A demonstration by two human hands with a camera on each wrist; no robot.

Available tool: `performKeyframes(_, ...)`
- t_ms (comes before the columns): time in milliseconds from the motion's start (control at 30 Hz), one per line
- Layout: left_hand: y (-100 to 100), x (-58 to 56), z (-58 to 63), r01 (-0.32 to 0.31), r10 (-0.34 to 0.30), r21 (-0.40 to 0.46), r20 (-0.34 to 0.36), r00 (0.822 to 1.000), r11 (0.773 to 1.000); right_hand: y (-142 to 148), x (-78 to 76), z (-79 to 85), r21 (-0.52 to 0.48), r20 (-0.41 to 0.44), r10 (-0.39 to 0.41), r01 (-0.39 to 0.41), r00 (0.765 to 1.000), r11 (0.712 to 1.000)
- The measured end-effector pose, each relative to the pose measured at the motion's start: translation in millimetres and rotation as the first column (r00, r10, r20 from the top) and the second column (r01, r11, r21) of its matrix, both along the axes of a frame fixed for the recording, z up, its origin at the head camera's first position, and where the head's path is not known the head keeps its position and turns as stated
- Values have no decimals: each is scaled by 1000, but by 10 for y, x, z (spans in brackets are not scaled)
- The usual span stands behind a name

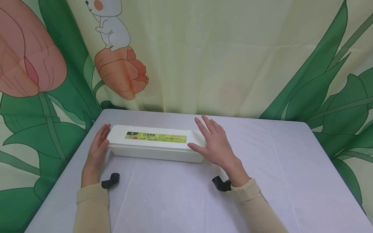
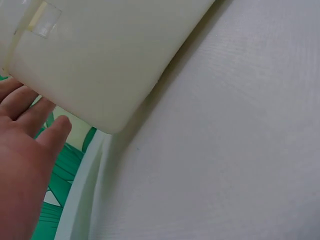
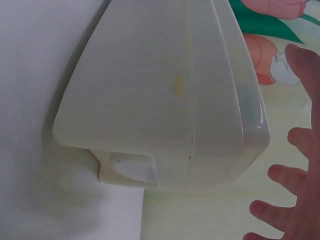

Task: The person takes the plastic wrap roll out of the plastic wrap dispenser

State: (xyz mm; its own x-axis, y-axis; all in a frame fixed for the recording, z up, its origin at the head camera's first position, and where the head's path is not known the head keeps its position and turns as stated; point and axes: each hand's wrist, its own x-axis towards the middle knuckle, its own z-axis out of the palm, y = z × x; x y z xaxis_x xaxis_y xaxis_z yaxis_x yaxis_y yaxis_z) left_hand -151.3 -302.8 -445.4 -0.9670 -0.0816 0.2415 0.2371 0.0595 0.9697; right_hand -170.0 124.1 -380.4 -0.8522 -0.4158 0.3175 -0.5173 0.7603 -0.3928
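Note:
A long white plastic box (image 1: pixel 154 152), a cling film dispenser by its yellow-green label (image 1: pixel 155 137), lies across the table. At its left end stands my left hand (image 1: pixel 97 150), fingers straight and upright along the end face. In the left wrist view, the fingertips of that hand (image 2: pixel 20 155) are right by the edge of the box (image 2: pixel 110 75). My right hand (image 1: pixel 217 144) hovers at the right end with fingers spread. The right wrist view shows its fingers (image 3: pixel 285 180) apart from the box's lid (image 3: pixel 252 110), holding nothing.
The table bears a white cloth (image 1: pixel 163 194) with faint creases. Behind it hangs a pale curtain (image 1: pixel 204 64) printed with tulips, leaves and a white animal. Black wrist mounts stick out by the left sleeve (image 1: pixel 92 204) and the right sleeve (image 1: pixel 256 204).

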Motion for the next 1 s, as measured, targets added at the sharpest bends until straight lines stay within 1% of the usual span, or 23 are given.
performKeyframes(133,-16,5,-41,40,-41,10,42,998,999,-80,-17,-17,56,13,26,-27,1000,998)
performKeyframes(267,-33,3,-70,50,-49,-5,83,995,999,-154,-26,-36,112,15,50,-51,999,992)
performKeyframes(400,-34,-4,-93,75,-76,16,110,991,997,-210,-34,-32,140,31,77,-80,997,987)
performKeyframes(567,-34,-27,-119,105,-105,6,123,987,994,-245,-61,-35,159,59,114,-122,992,980)
performKeyframes(700,-33,-43,-132,123,-125,25,114,986,992,-267,-82,-39,181,75,124,-136,989,974)
performKeyframes(833,-19,-55,-152,117,-118,13,113,987,993,-291,-99,-41,207,99,119,-137,988,969)
performKeyframes(1000,4,-63,-163,120,-117,-13,148,982,993,-308,-113,-51,242,108,115,-138,988,960)
